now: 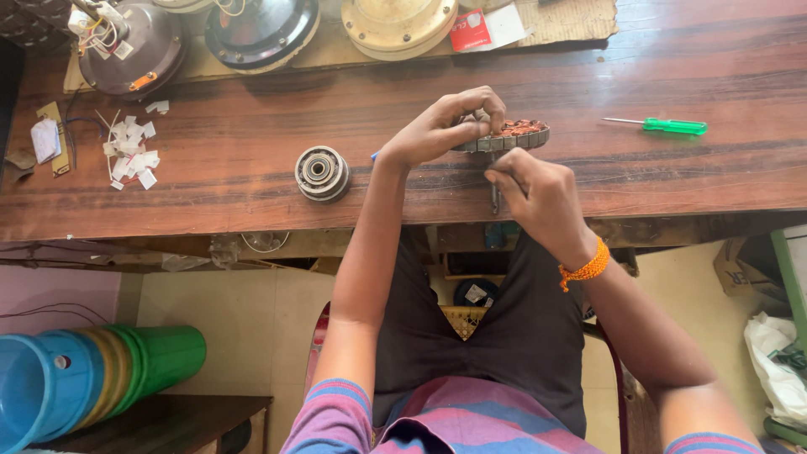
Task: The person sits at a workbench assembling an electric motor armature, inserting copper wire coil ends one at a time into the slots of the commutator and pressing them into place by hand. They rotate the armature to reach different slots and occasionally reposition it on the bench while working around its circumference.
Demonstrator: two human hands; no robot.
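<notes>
Left hand clamps the copper-wound stator at the wooden bench's near edge while right hand pinches a thin tool beneath it, mid-winding work needing steadiness.

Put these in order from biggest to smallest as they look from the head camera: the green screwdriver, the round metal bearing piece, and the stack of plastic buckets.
1. stack of plastic buckets, though it sits nearer the camera
2. green screwdriver, longest on the table
3. round metal bearing piece

Copper-wound grey stator — green screwdriver — dark streaked brown table.
</notes>
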